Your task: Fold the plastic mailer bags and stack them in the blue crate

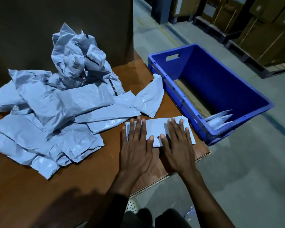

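The folded pale grey-blue plastic mailer bag [156, 127] lies flat on the brown wooden desk [89, 186], just left of the near corner of the deep blue plastic crate [220, 76]. The left hand [136, 145] and right hand [178, 145] both lie flat on it, fingers straight and spread. They press it down and grip nothing.

The bag looks like thin, light, slick film, soft with no stiffness of its own. It will likely spring open once the pressure comes off, and the layers may slide over each other. The safest hold is probably a pinch across the folded long edge, thumb under and fingers over, so that all layers stay together.

The bag sits close to the desk edge facing the crate, so a short slide toward the crate would free an edge for the thumb. The crate is open-topped and mostly unfilled. A few folded pale mailers [219, 119] lie at its near end, and a ribbed cardboard liner [192, 96] covers the bottom beyond them. The route over the crate's near wall looks unobstructed.

Farther left of the crate is the loose heap of crumpled grey-blue mailers [56, 99]. One stray corner of it reaches almost to the crate's wall and could catch a sleeve.
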`<control>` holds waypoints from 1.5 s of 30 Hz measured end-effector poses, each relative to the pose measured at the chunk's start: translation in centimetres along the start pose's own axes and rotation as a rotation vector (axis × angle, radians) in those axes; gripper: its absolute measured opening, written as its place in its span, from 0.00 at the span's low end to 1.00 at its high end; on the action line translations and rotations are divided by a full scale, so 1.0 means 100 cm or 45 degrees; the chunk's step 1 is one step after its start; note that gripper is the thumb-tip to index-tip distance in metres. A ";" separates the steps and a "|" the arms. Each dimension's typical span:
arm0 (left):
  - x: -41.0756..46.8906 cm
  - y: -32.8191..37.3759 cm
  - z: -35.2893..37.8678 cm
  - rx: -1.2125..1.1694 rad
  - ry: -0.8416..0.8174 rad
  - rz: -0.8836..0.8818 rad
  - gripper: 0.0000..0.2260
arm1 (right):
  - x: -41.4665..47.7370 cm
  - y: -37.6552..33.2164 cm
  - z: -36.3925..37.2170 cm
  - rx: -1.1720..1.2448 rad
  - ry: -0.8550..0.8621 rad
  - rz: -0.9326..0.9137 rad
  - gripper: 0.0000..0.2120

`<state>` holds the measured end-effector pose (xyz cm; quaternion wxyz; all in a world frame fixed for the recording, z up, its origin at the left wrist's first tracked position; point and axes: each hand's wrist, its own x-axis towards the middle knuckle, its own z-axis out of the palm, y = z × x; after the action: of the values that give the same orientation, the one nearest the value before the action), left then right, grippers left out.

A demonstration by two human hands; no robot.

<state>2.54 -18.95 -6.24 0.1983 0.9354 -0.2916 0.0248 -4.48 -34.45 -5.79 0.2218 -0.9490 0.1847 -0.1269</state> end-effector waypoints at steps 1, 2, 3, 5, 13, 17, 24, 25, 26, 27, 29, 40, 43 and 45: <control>-0.005 0.000 -0.001 -0.003 -0.031 -0.003 0.30 | -0.004 0.003 -0.003 0.003 0.043 0.019 0.34; -0.009 -0.002 0.000 -0.009 -0.071 -0.002 0.32 | -0.007 0.009 -0.006 0.003 0.059 0.019 0.34; -0.012 -0.004 0.002 -0.007 -0.100 0.006 0.34 | -0.010 0.017 -0.010 0.002 0.048 -0.008 0.34; -0.013 -0.007 0.002 0.005 -0.113 0.041 0.36 | -0.010 0.036 -0.018 -0.002 0.003 -0.122 0.32; -0.002 -0.009 0.001 -0.450 0.375 0.095 0.22 | 0.022 0.067 -0.033 0.062 -0.048 -0.493 0.22; 0.024 0.001 -0.032 -0.402 0.613 0.238 0.15 | 0.061 0.058 -0.058 0.130 0.140 -0.677 0.23; 0.093 0.048 -0.086 -0.072 0.773 0.190 0.08 | 0.149 0.064 -0.132 0.140 0.558 -0.735 0.11; 0.109 0.060 -0.086 -0.065 0.818 0.231 0.08 | 0.161 0.076 -0.142 0.106 0.583 -0.745 0.11; 0.127 0.072 -0.085 -0.073 0.838 0.287 0.07 | 0.172 0.090 -0.154 0.085 0.583 -0.742 0.10; 0.147 0.084 -0.082 -0.082 0.842 0.348 0.07 | 0.182 0.107 -0.164 0.074 0.560 -0.732 0.09; 0.187 0.110 -0.065 -0.090 0.801 0.461 0.06 | 0.200 0.147 -0.182 0.035 0.487 -0.654 0.09; 0.274 0.203 0.062 0.405 -0.593 0.264 0.17 | 0.254 0.266 -0.145 -0.556 -0.679 0.009 0.12; 0.267 0.206 0.084 0.440 -0.801 0.256 0.20 | 0.258 0.271 -0.129 -0.579 -0.889 0.078 0.12; 0.266 0.206 0.088 0.387 -1.002 0.228 0.21 | 0.253 0.268 -0.127 -0.593 -1.033 0.085 0.07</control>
<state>12.49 -52.05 -2.67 -0.0710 0.8632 -0.4180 -0.2739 6.32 -71.82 -3.23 0.0612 -0.9399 0.1372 0.3065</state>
